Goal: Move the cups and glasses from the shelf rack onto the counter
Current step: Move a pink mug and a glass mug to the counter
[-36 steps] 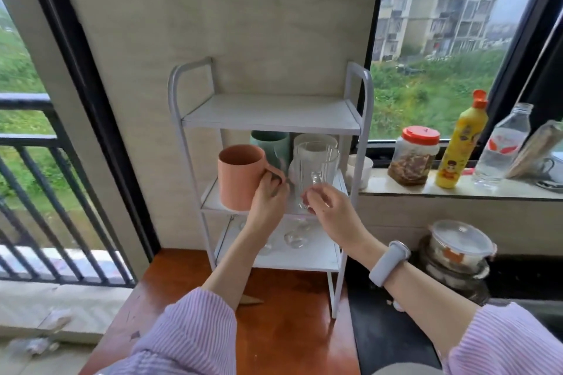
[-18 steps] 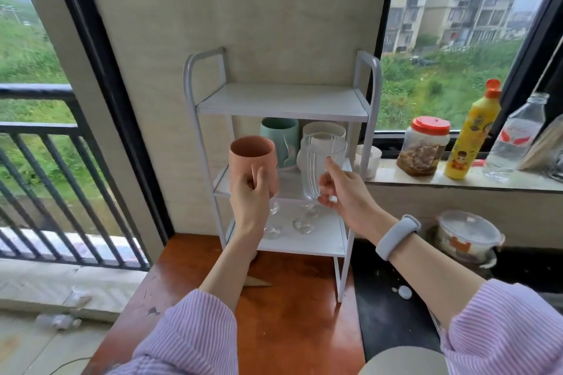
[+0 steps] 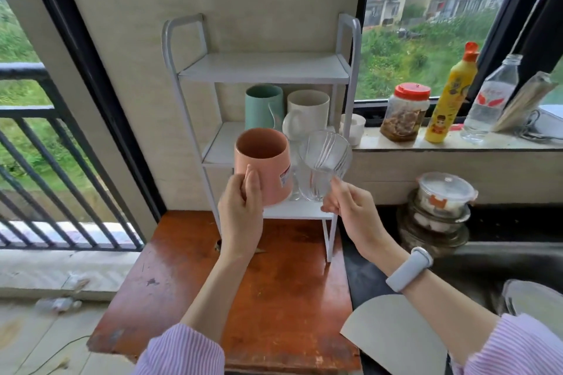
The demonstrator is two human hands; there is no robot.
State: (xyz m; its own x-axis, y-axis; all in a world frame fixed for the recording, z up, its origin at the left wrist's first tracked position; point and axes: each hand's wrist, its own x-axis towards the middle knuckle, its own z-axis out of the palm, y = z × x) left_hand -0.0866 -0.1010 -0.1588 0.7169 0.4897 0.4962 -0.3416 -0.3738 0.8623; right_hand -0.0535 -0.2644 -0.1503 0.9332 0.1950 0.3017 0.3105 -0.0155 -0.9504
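Note:
My left hand [image 3: 240, 210] grips a salmon-pink cup [image 3: 268, 167] by its handle side, held in the air in front of the white shelf rack [image 3: 262, 70]. My right hand [image 3: 350, 210] holds a ribbed clear glass mug [image 3: 323, 167] by its handle, tilted toward me beside the pink cup. A teal cup [image 3: 262, 106] and a cream mug [image 3: 307, 113] stand on the rack's middle shelf. More clear glassware on the bottom shelf is mostly hidden behind the held cups. The reddish wooden counter [image 3: 274, 283] lies below both hands.
A small white cup [image 3: 355, 128], a red-lidded jar [image 3: 405, 113], a yellow squeeze bottle [image 3: 451, 97] and a clear water bottle [image 3: 490, 100] stand on the window sill. Stacked lidded glass containers [image 3: 438, 210] sit right of the rack, a sink [image 3: 502, 268] further right.
Both hands have lifted the pink cup and the glass mug off the middle shelf and drawn them out toward me, clear of the rack.

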